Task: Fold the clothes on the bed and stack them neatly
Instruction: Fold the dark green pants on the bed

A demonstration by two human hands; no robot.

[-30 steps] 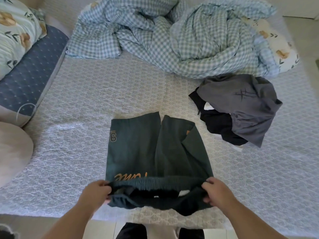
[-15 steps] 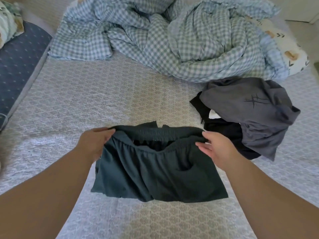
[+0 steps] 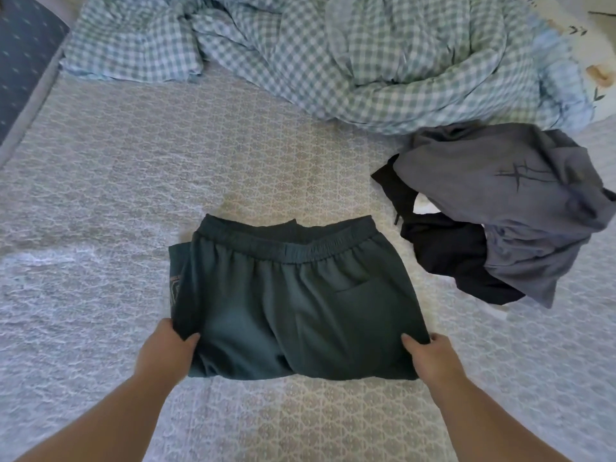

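- Dark green shorts folded once, lying flat at centre of the bed, waistband at 12 o'clock.
- Left hand grips the 7 o'clock corner, thumb on top, fingers tucked under the cloth.
- Right hand pinches the 5 o'clock corner the same way.
- Grey shirt heaped over a black garment at 3 o'clock, unfolded.
- Checked quilt bunched at 12 o'clock.
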